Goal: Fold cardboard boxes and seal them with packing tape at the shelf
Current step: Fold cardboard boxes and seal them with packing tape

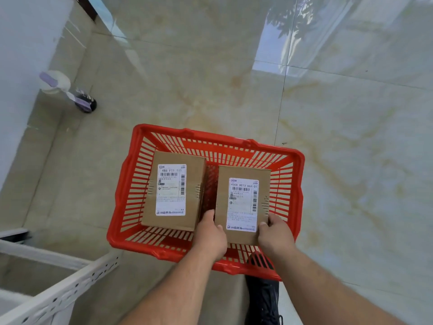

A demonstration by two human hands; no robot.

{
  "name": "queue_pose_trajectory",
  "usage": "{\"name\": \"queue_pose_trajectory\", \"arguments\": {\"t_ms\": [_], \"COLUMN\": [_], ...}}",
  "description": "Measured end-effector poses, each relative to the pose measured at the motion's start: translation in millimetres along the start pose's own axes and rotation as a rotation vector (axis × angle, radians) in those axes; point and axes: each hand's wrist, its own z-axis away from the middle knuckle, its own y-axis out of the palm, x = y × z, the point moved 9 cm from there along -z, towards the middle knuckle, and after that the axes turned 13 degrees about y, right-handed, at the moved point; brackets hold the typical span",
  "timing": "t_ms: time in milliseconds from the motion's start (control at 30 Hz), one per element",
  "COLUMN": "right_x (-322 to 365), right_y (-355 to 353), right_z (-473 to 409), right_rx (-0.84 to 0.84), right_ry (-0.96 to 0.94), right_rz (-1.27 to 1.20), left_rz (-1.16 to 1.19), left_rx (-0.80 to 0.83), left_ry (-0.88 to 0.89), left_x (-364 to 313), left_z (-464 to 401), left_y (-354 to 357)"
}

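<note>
The cardboard box (pixel 243 202) with a white shipping label sits between my two hands over the right half of the red basket (pixel 131 184), which stands on the glossy tiled floor (pixel 351 137). My left hand (pixel 210 235) grips its near left edge, fingers curled down the side, and my right hand (pixel 275 235) pinches its near right corner, thumb on the label. A second labelled box (pixel 173 191) lies in the basket's left half, just beside the first. A white metal shelf frame (pixel 70 285) stands at lower left.
</note>
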Motion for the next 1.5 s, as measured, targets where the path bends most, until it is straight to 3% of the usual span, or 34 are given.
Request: {"name": "queue_pose_trajectory", "arguments": {"t_ms": [167,267,600,767,900,1033,1367,1500], "right_x": [-2.1,5.5,118.4,134.2,132.0,105.5,-4.8,-41.4], "right_y": [-10.0,-28.5,-98.9,-109.5,-100.8,-74.5,0.3,39.1], "right_z": [19.3,74.2,417.7,578.5,666.4,720.7,825.1,863.2], "right_rx": [0.005,0.016,0.080,0.065,0.098,0.257,0.608,0.666], "right_ry": [0.057,0.027,-0.243,-0.466,-0.608,-0.718,-0.901,-0.959], "right_rz": [-0.004,-0.015,0.021,0.092,0.146,0.255,0.528,0.600], "left_rz": [0.076,0.215,0.405,0.447,0.466,0.521,0.716,0.787], "left_rx": [0.011,-0.010,-0.170,-0.268,-0.383,-0.573,-1.013,-1.185], "left_ry": [-0.006,0.000,0.187,0.300,0.348,0.316,0.163,0.077], "left_x": [-7.1,-34.8,-166.6,-198.7,-183.7,-142.9,-19.4,40.9], "left_z": [22.9,73.6,328.0,471.3,548.7,622.5,797.4,862.5], "left_y": [-9.3,-37.3,-224.6,-299.9,-335.8,-351.6,-314.3,-308.3]}}
